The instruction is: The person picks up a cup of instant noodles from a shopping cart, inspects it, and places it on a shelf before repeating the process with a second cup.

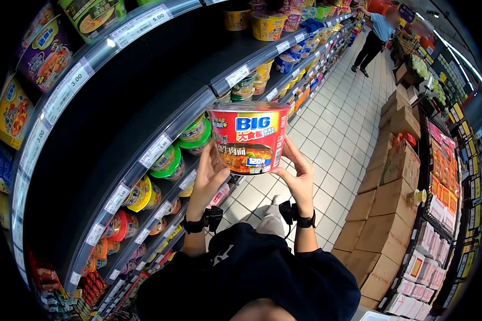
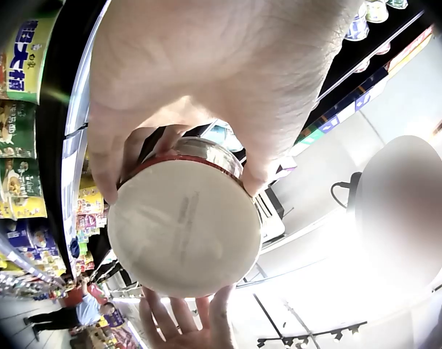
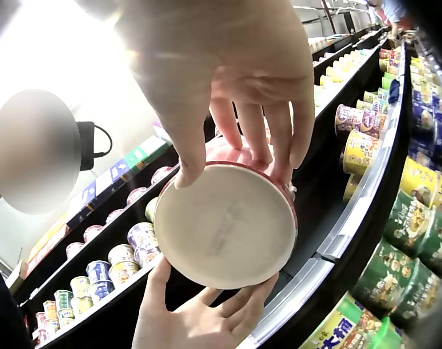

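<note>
Red noodle bowl (image 1: 247, 138) is being held up in front of the shelf (image 1: 160, 144), roughly upright, label facing the head camera. Left hand (image 1: 208, 179) is grasping its left side, fingers curling round the wall. Right hand (image 1: 297, 176) is grasping the right side the same way. Wrist views are showing the pale base (image 3: 224, 225) with fingertips wrapping its edge. Green cups (image 1: 168, 163) are sitting on the shelf just behind. Boxes (image 1: 391, 176) are lining the aisle's right side. A person (image 1: 377, 35) is standing at the far end.
</note>
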{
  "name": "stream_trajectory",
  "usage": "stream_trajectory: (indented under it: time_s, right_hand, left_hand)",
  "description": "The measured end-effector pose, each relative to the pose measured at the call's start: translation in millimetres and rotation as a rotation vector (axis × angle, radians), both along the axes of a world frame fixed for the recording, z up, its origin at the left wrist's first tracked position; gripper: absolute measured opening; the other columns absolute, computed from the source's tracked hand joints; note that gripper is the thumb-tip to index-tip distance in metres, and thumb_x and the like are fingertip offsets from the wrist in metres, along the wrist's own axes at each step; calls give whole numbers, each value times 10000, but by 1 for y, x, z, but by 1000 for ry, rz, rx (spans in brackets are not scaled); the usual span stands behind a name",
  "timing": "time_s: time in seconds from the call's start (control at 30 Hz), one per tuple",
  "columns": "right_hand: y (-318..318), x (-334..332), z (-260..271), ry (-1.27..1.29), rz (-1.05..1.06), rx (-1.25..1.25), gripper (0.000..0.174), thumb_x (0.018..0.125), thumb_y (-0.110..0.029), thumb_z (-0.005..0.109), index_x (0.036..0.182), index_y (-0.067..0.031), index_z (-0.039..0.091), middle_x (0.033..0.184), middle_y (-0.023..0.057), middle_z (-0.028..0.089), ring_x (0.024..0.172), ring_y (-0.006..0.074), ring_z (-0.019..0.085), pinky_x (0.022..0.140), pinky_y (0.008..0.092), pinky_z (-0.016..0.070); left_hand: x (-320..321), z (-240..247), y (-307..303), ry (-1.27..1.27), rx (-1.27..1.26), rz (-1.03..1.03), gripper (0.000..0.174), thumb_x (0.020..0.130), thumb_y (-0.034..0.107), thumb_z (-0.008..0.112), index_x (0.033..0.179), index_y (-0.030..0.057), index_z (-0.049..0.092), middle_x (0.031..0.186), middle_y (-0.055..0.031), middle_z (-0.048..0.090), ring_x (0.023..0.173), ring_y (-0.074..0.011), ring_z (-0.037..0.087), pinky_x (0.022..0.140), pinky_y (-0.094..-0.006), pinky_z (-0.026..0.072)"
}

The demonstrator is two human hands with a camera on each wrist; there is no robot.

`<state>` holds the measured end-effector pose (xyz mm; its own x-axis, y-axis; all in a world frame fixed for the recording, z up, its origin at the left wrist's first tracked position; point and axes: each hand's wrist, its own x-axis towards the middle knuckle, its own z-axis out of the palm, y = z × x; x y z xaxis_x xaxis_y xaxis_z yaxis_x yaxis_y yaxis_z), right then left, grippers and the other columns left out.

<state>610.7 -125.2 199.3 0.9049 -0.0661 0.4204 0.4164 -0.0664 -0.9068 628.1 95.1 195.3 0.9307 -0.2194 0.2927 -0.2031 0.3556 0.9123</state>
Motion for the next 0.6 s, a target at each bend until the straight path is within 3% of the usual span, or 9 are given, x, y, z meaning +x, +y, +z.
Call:
stream_trajectory:
  time_s: [0.33, 0.6]
  right_hand:
    - [-67, 22, -7, 5, -149, -33, 779, 650, -124, 827, 1343, -1, 493, 1202, 130, 637, 1093, 220, 620, 979, 361, 435]
    - [-125, 72, -4, 26, -97, -25, 771, 648, -111, 825, 1337, -3, 499, 1253, 131, 608, 1134, 228, 596, 990, 362, 431]
  left_hand:
    - [43, -3, -59, 19, 67, -169, 800, 840, 142, 650, 1455, 13, 155, 1424, -168, 340, 1341, -243, 337, 1097, -374, 257]
    - [86, 1, -114, 13, 50, -158, 788, 844, 128, 658, 1440, -10, 161, 1403, -169, 355, 1332, -242, 343, 1094, -371, 262]
